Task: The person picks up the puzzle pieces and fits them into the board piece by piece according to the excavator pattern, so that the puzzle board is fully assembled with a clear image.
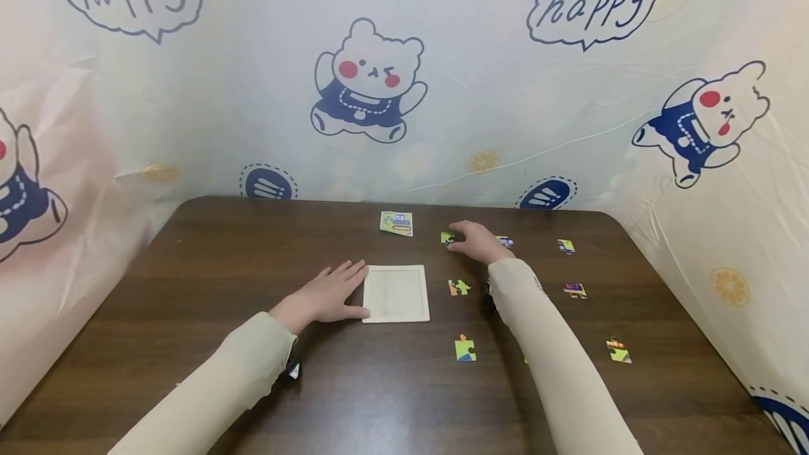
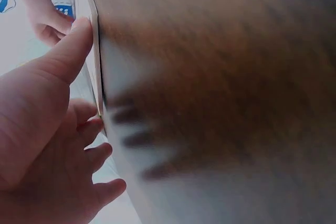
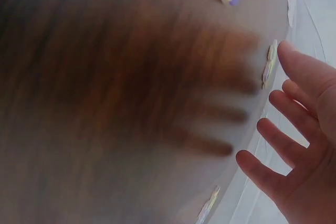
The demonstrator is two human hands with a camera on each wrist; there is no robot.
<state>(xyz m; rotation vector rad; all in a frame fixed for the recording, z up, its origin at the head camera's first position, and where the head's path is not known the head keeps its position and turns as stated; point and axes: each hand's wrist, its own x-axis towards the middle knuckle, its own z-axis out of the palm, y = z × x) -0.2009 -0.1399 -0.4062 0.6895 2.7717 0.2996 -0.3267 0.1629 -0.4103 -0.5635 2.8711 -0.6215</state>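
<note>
A square white puzzle tray (image 1: 396,295) lies on the brown table. My left hand (image 1: 325,295) rests along its left side with fingers spread, and the thumb (image 2: 79,38) touches the rim in the left wrist view. Farther back, my right hand (image 1: 482,241) reaches over a green jigsaw piece (image 1: 446,237), its thumb and fingers on either side in the head view. In the right wrist view that piece (image 3: 270,65) lies flat by the thumb tip, and the fingers (image 3: 283,142) are spread apart. My right hand holds nothing.
A small picture card (image 1: 396,223) lies behind the tray. Several jigsaw pieces are scattered to the right, among them an orange-green one (image 1: 459,288), a green-blue one (image 1: 465,350) and a purple one (image 1: 575,291). A printed curtain (image 1: 455,118) hangs behind the table.
</note>
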